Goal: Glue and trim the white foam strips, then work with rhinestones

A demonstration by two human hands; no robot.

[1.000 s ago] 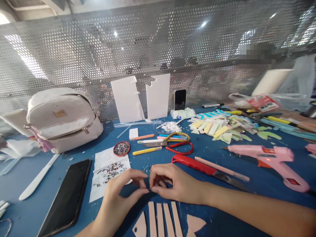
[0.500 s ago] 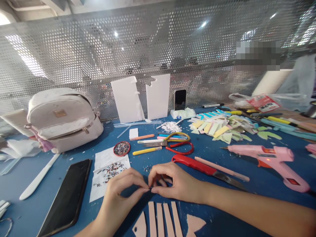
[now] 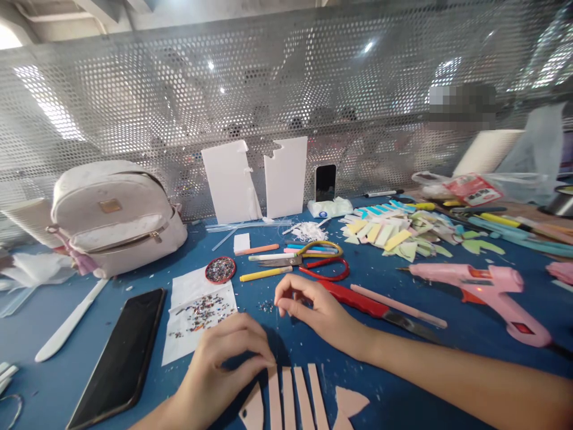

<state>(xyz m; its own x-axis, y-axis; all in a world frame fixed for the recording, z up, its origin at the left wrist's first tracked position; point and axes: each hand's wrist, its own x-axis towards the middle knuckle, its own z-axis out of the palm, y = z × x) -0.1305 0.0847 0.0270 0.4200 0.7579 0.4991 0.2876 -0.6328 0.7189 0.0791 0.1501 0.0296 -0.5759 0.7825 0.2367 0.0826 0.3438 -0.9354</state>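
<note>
My left hand (image 3: pixel 233 352) is closed, thumb and forefinger pinched together at the top end of the leftmost pink strip (image 3: pixel 274 397). Higher and to the right, my right hand (image 3: pixel 311 307) has its thumb and fingers curled into a pinch. A faint, fine strand (image 3: pixel 277 331) seems to run between the two pinches; its kind is too thin to make out. Below the hands, several pink strips lie side by side between a pink fish-head piece (image 3: pixel 253 409) with a hole and a pink tail piece (image 3: pixel 351 402). Tiny dark beads (image 3: pixel 267 306) lie beside the right fingertips.
A bead-filled red dish (image 3: pixel 220 270) sits on a bead-strewn white sheet (image 3: pixel 179 322). Scissors (image 3: pixel 286 261), a red-handled knife (image 3: pixel 362 300) and a pink glue gun (image 3: pixel 483 286) lie ahead and right. At left are a phone (image 3: pixel 120 358) and a backpack (image 3: pixel 111 209).
My hands, which met at the fingertips, have parted. The right moved up and away; the left came down to the first pink strip's top end.
</note>
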